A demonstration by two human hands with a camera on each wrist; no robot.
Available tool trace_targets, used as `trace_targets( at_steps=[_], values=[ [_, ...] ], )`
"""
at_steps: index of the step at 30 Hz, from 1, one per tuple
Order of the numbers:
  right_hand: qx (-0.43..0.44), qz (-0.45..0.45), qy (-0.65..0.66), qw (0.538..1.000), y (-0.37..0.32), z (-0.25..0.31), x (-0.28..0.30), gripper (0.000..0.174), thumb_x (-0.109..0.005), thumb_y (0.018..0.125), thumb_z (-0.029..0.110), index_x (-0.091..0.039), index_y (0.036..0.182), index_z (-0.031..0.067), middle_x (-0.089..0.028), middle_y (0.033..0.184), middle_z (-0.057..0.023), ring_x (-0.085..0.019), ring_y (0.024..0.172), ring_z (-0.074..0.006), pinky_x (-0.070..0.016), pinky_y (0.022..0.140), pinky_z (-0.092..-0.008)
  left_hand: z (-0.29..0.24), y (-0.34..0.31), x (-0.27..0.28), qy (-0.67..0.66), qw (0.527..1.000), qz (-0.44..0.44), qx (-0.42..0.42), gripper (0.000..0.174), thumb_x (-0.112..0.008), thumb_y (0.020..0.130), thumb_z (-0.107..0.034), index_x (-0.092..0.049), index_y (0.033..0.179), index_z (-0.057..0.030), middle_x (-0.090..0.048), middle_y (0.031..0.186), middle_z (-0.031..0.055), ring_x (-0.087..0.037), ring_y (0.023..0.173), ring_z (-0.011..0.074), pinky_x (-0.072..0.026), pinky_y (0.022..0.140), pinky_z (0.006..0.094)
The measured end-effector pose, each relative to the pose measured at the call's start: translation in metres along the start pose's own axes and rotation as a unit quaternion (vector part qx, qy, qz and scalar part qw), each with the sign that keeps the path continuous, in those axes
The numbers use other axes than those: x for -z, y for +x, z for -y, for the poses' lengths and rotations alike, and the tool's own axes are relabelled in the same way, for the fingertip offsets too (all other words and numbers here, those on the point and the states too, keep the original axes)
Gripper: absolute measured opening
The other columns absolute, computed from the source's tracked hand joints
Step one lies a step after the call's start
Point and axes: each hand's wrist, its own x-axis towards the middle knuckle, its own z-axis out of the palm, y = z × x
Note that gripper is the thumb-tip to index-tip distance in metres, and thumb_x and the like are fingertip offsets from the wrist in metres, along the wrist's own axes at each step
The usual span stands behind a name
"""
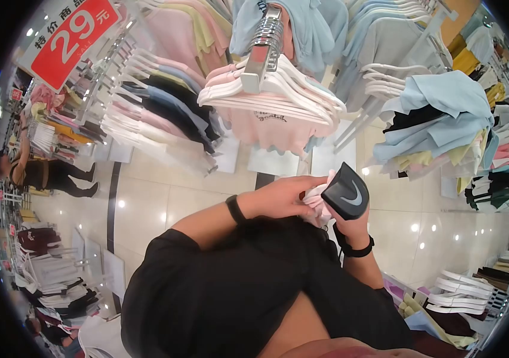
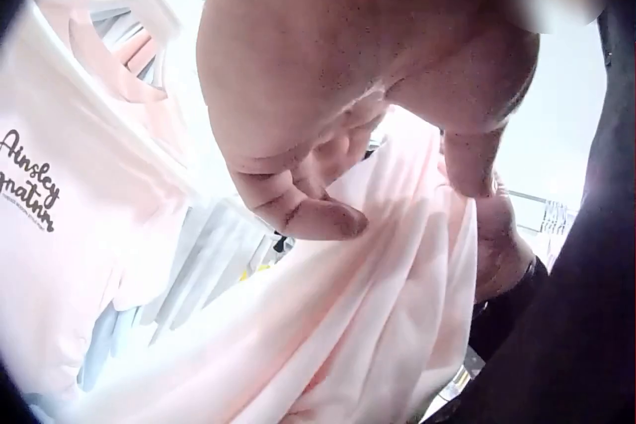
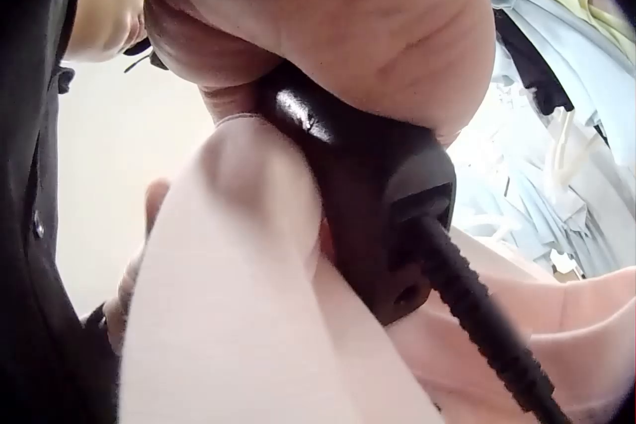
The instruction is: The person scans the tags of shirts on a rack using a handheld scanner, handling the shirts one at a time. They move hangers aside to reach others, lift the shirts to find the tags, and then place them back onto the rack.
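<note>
My left hand [image 1: 281,196] pinches a pale pink garment [image 2: 397,275] close in front of my body, its folds running down between thumb and fingers in the left wrist view. My right hand [image 1: 354,227] grips a black corded handheld device [image 1: 345,194] that has a wedge-shaped head and a grey curved mark. In the right wrist view the ribbed cord [image 3: 487,320] leaves the foot of its handle. Pink cloth [image 3: 224,275] hangs right beside the handle, and the device's head overlaps the garment in the head view.
A rack of pink tops [image 1: 266,122] on white hangers stands just ahead. Blue clothes [image 1: 439,113] hang at the right, mixed clothes [image 1: 159,98] at the left. A red sale sign [image 1: 75,45] rises at upper left. One person [image 1: 48,173] stands on the tiled floor [image 1: 153,206] far left.
</note>
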Motion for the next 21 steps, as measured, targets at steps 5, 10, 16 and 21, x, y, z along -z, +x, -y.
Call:
trace_targets(
  at_steps=[5, 10, 16, 21],
  values=[
    [0.01, 0.081, 0.009, 0.997, 0.006, 0.015, 0.001, 0.051, -0.082, 0.079, 0.002, -0.064, 0.126, -0.0039, -0.072, 0.12, -0.0122, -0.07, 0.107, -0.0205, -0.0533, 0.095, -0.034, 0.01, 0.007, -0.004, 0.112, 0.991, -0.056, -0.055, 0.039, -0.073, 0.082, -0.007, -0.065, 0.12, -0.0019, -0.066, 0.113, 0.0171, -0.064, 0.105, 0.0406, -0.0541, 0.087, 0.0455],
    [0.012, -0.049, 0.039, 0.998, 0.009, 0.026, 0.012, 0.044, -0.075, 0.087, 0.001, -0.062, 0.13, -0.0019, -0.066, 0.133, -0.0161, -0.066, 0.116, -0.024, -0.0535, 0.098, -0.0382, -0.01, 0.02, 0.016, 0.158, 0.983, -0.092, -0.026, 0.033, -0.071, 0.084, -0.01, -0.066, 0.116, -0.0035, -0.066, 0.106, 0.0188, -0.064, 0.099, 0.0421, -0.0527, 0.086, 0.048],
    [0.048, 0.04, 0.202, 0.977, -0.013, 0.031, 0.035, 0.033, -0.077, 0.082, 0.007, -0.065, 0.111, -0.0023, -0.068, 0.113, -0.0216, -0.067, 0.095, -0.0238, -0.0539, 0.084, -0.0353, -0.093, 0.062, 0.046, 0.106, 0.978, -0.165, -0.072, 0.026, -0.069, 0.087, -0.016, -0.067, 0.109, -0.0019, -0.066, 0.101, 0.0212, -0.063, 0.098, 0.0446, -0.0508, 0.085, 0.0496],
    [-0.007, 0.2, 0.012, 0.98, -0.011, 0.046, 0.028, 0.037, -0.081, 0.082, 0.008, -0.069, 0.115, -0.004, -0.073, 0.117, -0.0179, -0.071, 0.106, -0.0242, -0.0557, 0.093, -0.0359, -0.159, 0.082, 0.059, 0.116, 0.979, -0.097, -0.138, 0.034, -0.068, 0.089, -0.009, -0.065, 0.123, -0.0054, -0.071, 0.109, 0.0175, -0.068, 0.102, 0.0394, -0.0534, 0.087, 0.0425]
  ],
)
